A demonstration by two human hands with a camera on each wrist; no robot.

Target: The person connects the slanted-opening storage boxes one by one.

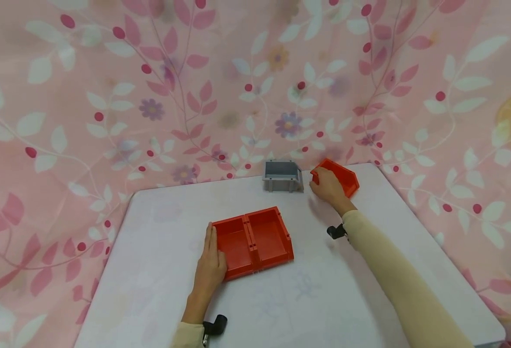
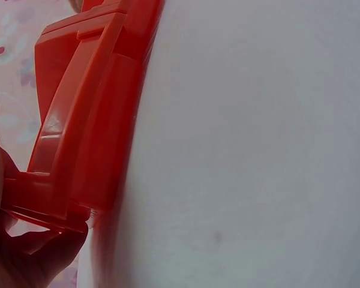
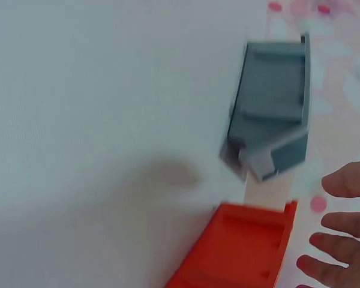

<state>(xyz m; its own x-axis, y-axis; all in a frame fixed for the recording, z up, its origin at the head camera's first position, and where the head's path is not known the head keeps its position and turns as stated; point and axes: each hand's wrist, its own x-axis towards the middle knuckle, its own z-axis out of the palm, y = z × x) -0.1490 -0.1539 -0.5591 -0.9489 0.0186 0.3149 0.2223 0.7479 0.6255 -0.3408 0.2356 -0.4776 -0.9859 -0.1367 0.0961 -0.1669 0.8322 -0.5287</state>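
Two red plastic bins (image 1: pixel 272 236) stand side by side on the white table, joined along their shared wall. My left hand (image 1: pixel 212 268) grips their left end, fingers along the outer side; the left wrist view shows the fingers curled at the rim of the red bin (image 2: pixel 105 129). Farther back on the right is another red bin (image 1: pixel 346 180). My right hand (image 1: pixel 327 187) hovers by its left side, overlapping it in the head view. In the right wrist view the fingers (image 3: pixel 342 224) are spread and hold nothing, beside the red bin (image 3: pixel 243 243).
A grey plastic bin (image 1: pixel 281 170) sits at the table's back edge, just left of the far red bin. Behind the white table (image 1: pixel 164 227) hangs a pink floral cloth (image 1: pixel 220 72), which also covers both sides.
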